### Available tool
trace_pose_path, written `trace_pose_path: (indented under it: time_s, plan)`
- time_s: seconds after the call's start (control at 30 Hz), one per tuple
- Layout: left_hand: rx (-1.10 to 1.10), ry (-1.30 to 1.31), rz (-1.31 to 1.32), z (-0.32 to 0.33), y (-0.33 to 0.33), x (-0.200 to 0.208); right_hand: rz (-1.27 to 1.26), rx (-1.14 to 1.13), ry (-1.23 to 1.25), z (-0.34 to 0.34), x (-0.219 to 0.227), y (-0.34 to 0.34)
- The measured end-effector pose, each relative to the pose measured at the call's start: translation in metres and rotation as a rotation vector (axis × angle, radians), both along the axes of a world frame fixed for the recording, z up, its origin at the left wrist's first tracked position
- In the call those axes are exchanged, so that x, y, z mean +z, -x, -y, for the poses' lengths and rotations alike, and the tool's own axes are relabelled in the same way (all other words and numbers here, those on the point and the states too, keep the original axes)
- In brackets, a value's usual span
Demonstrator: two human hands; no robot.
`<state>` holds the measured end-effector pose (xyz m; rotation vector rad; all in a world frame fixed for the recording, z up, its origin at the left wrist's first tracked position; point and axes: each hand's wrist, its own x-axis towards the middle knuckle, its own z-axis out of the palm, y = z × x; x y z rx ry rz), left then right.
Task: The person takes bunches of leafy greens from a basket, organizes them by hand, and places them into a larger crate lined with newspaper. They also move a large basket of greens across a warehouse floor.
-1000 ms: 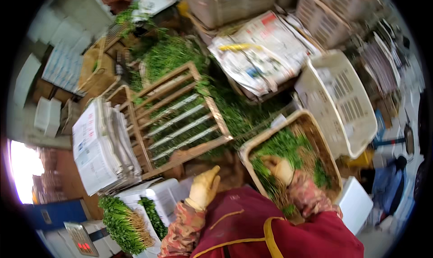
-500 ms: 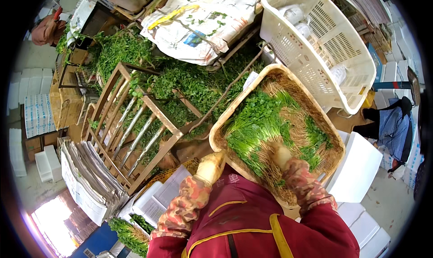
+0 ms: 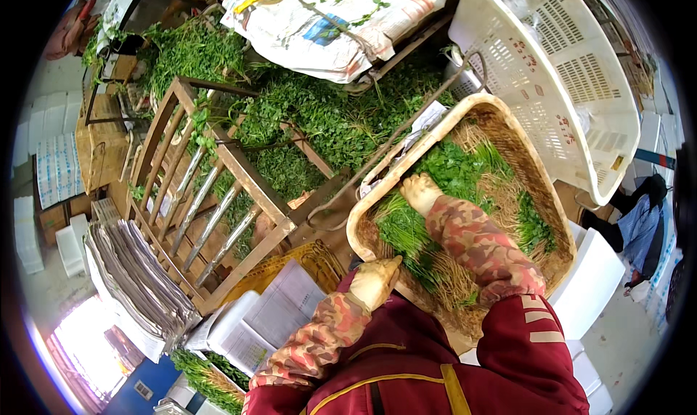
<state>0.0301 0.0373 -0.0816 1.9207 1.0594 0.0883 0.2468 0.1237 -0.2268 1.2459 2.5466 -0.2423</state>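
While the woven basket (image 3: pixel 534 179) tilts against the person's lap at the right of the head view, the left hand (image 3: pixel 374 283), in a yellowish glove, curls its fingers over the basket's near-left rim and grips it. The right hand (image 3: pixel 421 192), gloved the same way, lies inside the basket on the bunches of green herbs (image 3: pixel 457 172), fingers bent into the leaves; whether they have closed round a bunch cannot be told. Pale roots and straw show beneath the greens. Both forearms wear patterned sleeve covers over a dark red jacket. Left of the basket stands a wooden slatted rack (image 3: pixel 210 197) with loose greens heaped behind it. A white plastic crate (image 3: pixel 552 74) lies just beyond the basket at the far right. Newspapers (image 3: pixel 341 15) cover a pile at the far side, and a stack of papers (image 3: pixel 134 277) rests at the near left.
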Motion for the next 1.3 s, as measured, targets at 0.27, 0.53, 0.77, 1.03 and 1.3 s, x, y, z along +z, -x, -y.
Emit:
trace_pose_path:
  time_s: [0.27,0.53,0.77,1.03,1.3]
  plan:
    - [0.192,0.213,0.049,-0.014,-0.011,-0.003,0.188,0.135,-0.022,-0.004,-0.011,0.015]
    - [0.281,0.276,0.031,-0.022,-0.014,-0.004,0.386,0.139,0.652,-0.059,0.057,0.026]
    - [0.337,-0.177,-0.201,-0.035,-0.034,-0.029,-0.080,0.035,0.295,-0.029,0.053,-0.044]
    - [0.449,0.654,0.110,-0.030,-0.046,-0.142,-0.126,0.042,0.299,-0.022,0.061,-0.038]
    - [0.556,1.038,0.088,-0.072,-0.035,-0.092,-0.528,-0.530,0.072,0.026,0.178,-0.051]
